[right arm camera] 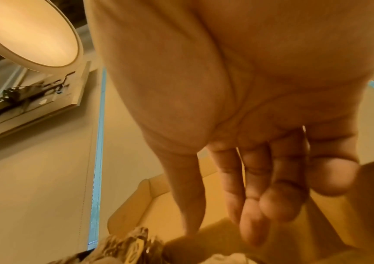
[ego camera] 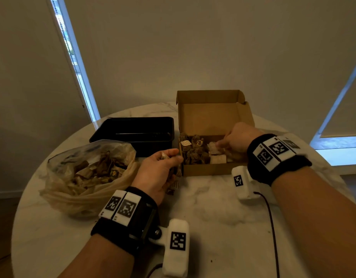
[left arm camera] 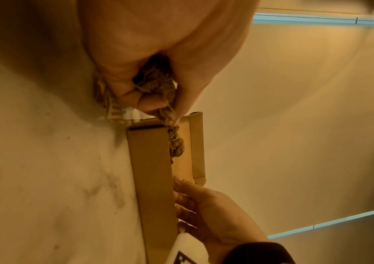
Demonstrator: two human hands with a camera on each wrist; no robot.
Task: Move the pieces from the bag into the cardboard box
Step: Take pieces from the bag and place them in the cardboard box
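Your left hand point(ego camera: 160, 170), curled around small brown twine-tied pieces point(left arm camera: 156, 84), is just beside the open brown cardboard box's point(ego camera: 211, 169) left wall, while your right hand point(ego camera: 236, 138) rests open-fingered inside.

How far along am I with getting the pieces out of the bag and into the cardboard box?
Roughly midway. Done: a layer of pieces already sits in the cardboard box. In hand: your left hand grips a bundle of pieces at the box's near left corner, while your right hand reaches into the box with straight fingers. Left: the bag still holds a good pile.
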